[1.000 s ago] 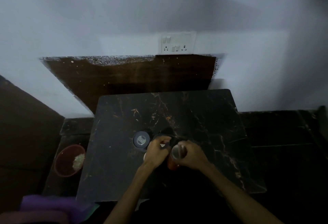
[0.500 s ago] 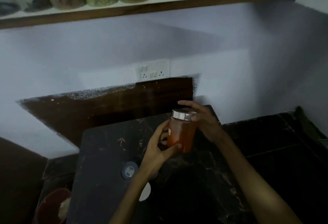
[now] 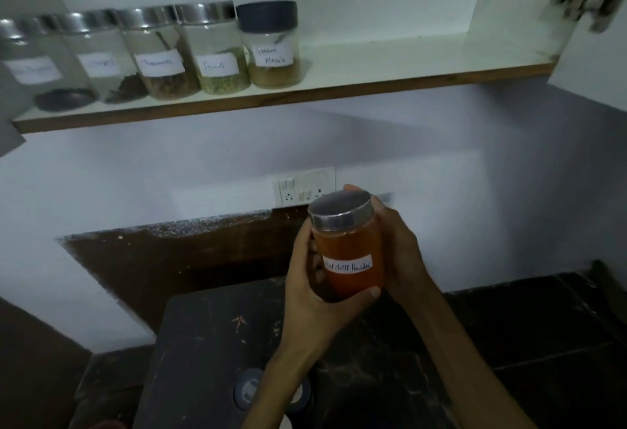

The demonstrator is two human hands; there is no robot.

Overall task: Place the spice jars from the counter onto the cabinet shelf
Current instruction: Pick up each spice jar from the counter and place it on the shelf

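I hold a glass jar of red chilli powder (image 3: 347, 252) with a steel lid and a white label, upright in mid-air above the dark counter (image 3: 210, 343). My left hand (image 3: 307, 289) wraps its left side and base. My right hand (image 3: 402, 252) cups its right side. Above, the white cabinet shelf (image 3: 407, 65) carries several labelled jars at its left end, the rightmost being a dark-lidded garam masala jar (image 3: 271, 48). Another dark-lidded jar (image 3: 249, 391) stands on the counter below my left forearm, partly hidden.
The shelf's right half is bare. An open cabinet door with a hinge (image 3: 590, 0) stands at the upper right. A switch and socket plate (image 3: 302, 187) sits on the wall behind the jar. A lower black counter (image 3: 543, 326) extends to the right.
Both hands lifted the red chilli powder jar off the counter and raised it. The view tilted upward, bringing the cabinet shelf and its jars fully into sight.
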